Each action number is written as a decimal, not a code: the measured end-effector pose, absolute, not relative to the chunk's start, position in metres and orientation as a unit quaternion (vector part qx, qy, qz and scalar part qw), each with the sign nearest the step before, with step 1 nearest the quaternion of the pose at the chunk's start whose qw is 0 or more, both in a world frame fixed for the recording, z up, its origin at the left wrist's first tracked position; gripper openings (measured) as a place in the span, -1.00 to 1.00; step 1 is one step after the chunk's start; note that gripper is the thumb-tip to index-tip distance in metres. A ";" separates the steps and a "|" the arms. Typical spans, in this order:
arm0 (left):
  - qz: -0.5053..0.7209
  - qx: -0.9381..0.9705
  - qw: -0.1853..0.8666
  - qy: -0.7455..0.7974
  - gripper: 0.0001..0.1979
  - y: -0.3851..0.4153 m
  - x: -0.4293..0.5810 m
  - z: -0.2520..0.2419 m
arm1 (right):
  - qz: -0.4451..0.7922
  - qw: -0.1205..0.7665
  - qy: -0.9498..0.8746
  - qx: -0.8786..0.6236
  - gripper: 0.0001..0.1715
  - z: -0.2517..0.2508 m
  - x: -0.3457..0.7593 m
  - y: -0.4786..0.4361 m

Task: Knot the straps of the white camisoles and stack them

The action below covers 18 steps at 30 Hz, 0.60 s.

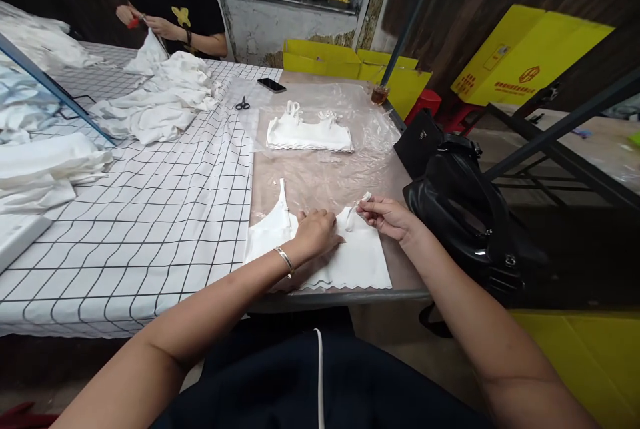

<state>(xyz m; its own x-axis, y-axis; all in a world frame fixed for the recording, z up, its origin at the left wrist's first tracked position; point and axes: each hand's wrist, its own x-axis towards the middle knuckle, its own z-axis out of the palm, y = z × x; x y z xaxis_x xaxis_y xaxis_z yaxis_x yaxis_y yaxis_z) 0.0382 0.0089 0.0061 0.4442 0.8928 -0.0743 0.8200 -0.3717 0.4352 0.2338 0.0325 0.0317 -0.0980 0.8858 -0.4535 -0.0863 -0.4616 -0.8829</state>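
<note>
A white strappy bra top (350, 259) lies flat near the table's front edge, its scalloped hem towards me. My left hand (317, 232) rests on its middle, fingers bent downward against the cloth and thumb apart. At the top right of the garment, my right hand (383, 212) pinches the white shoulder strap (367, 196) between thumb and fingers, lifting its end a little. The left strap (283, 196) points away from me on the table. Beyond it sits a stack of similar white tops (310, 134) with straps gathered on top.
Small scissors (243, 104) and a phone (271, 85) lie further back. White garments (155, 99) are heaped on the checked cloth (200, 196) at left, where another person (175, 16) handles white fabric. A black bag (465, 209) stands at right, near a metal post (410, 22).
</note>
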 end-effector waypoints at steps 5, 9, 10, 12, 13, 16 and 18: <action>0.089 0.802 0.264 0.528 -0.84 0.008 0.042 0.003 | 0.629 0.377 -0.420 -0.534 -0.60 0.030 0.232 0.027; 0.127 0.787 0.305 0.521 -0.86 0.010 0.042 0.000 | 0.538 0.331 -0.565 -0.531 -0.63 0.028 0.229 0.021; 0.135 0.784 0.312 0.520 -0.85 0.010 0.042 -0.002 | 0.512 0.312 -0.599 -0.531 -0.67 0.027 0.229 0.020; 0.150 0.780 0.319 0.517 -0.84 0.008 0.042 -0.005 | 0.446 0.272 -0.667 -0.532 -0.80 0.023 0.228 0.019; 0.155 0.779 0.321 0.515 -0.83 0.008 0.042 -0.006 | 0.407 0.253 -0.699 -0.531 -0.87 0.021 0.227 0.018; 0.172 0.777 0.322 0.512 -0.83 0.005 0.042 -0.008 | 0.317 0.200 -0.774 -0.510 -0.95 0.015 0.227 0.018; 0.180 0.774 0.324 0.513 -0.84 0.004 0.042 -0.008 | 0.295 0.178 -0.801 -0.489 -0.93 0.011 0.228 0.017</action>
